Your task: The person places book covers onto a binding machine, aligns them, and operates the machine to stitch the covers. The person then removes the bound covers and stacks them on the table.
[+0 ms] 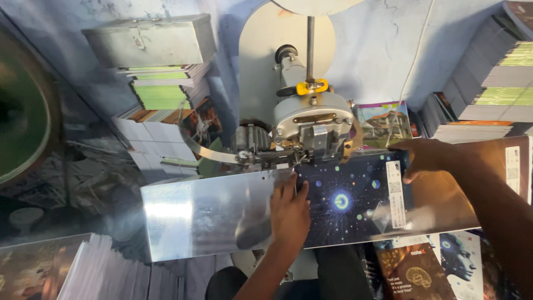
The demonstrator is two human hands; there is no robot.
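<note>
- Shiny metal forms the sloped plate [200,214] in front of you, and a dark booklet [355,203] with a starry cover and a glowing blue ring lies open-side down across its right part, under the stitching head [313,125].
- Your left hand [290,208] lies flat on the booklet's left edge, fingers [288,186] straight and close together, tips pointing up toward the head; it presses, it grips nothing.
- Your right hand [425,158] rests on the booklet's upper edge, to the right of the head, fingers curled over that edge and thumb down on the cover.
- Grey booklet stacks [488,72] stand at the far right, green-edged ones [161,89] under a metal box [150,40] at the upper left.
- More printed covers [427,269] lie below the plate at the lower right.
</note>
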